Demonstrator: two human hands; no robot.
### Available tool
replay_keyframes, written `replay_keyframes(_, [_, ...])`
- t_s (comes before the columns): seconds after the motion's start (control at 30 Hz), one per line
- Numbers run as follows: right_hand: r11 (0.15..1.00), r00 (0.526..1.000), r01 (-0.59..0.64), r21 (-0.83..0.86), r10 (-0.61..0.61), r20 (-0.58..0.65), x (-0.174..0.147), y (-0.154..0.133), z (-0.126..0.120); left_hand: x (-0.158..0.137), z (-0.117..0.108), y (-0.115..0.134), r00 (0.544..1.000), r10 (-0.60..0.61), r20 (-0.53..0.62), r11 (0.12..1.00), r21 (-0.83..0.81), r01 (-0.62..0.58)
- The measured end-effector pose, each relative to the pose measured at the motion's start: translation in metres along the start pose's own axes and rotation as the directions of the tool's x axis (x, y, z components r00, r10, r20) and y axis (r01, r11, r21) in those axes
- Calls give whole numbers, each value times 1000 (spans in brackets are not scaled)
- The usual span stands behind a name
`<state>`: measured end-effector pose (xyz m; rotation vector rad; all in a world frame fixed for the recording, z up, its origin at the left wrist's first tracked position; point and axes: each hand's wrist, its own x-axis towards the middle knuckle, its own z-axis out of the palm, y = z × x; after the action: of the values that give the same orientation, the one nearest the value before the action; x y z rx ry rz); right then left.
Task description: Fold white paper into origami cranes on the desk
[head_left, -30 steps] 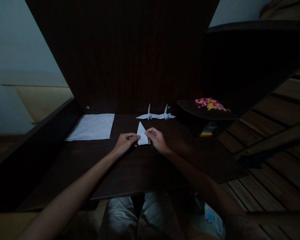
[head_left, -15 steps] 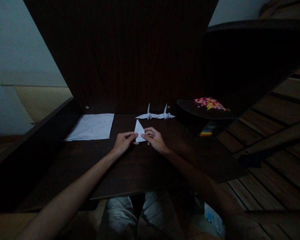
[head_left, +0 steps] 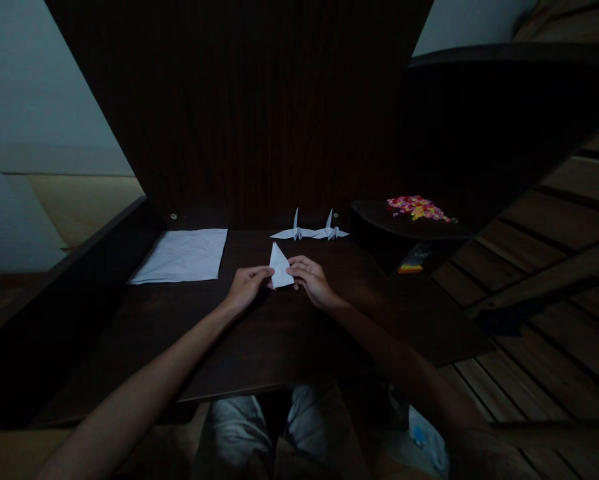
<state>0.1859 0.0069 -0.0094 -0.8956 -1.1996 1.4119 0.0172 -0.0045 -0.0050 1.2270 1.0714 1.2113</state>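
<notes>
A small piece of folded white paper (head_left: 281,268), pointed at the top, is held up between both hands above the dark desk. My left hand (head_left: 248,285) pinches its left edge with thumb and fingers. On the other side, my right hand (head_left: 313,280) grips the right edge, thumb in front and fingers behind. Just beyond the paper stand two white origami cranes, a left one (head_left: 296,233) and a right one (head_left: 332,232), side by side at the back of the desk.
White paper sheets (head_left: 189,255) lie on the desk at the left. Small pink, red and yellow pieces (head_left: 419,207) are heaped on a low shelf (head_left: 374,217) at the right. A raised side board (head_left: 79,287) borders the desk's left.
Both thumbs have shifted slightly outward toward the paper's edges, so more of its face shows. The cranes and sheets stay in place.
</notes>
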Motion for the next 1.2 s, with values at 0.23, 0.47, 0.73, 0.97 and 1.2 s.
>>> replay_keyframes(0.23, [980,995,87,-179,-93,-26,0,2,-1,-2,0,4,999,23,-37,999,29,-22])
replay_keyframes(0.47, [957,980,184,-223,-195,-28,-3,-2,0,-5,2,5,997,10,72,998,69,-15])
replay_keyframes(0.73, [990,995,97,-103,-98,-4,-3,-5,2,-7,1,7,983,46,179,995,83,-62])
replay_keyframes(0.97, [1000,999,11,8,-12,31,-4,-6,2,-8,1,7,974,44,220,998,42,-55])
replay_keyframes(1.2, [1000,998,7,14,-8,57,-4,-3,1,-9,0,5,968,46,247,997,46,-59])
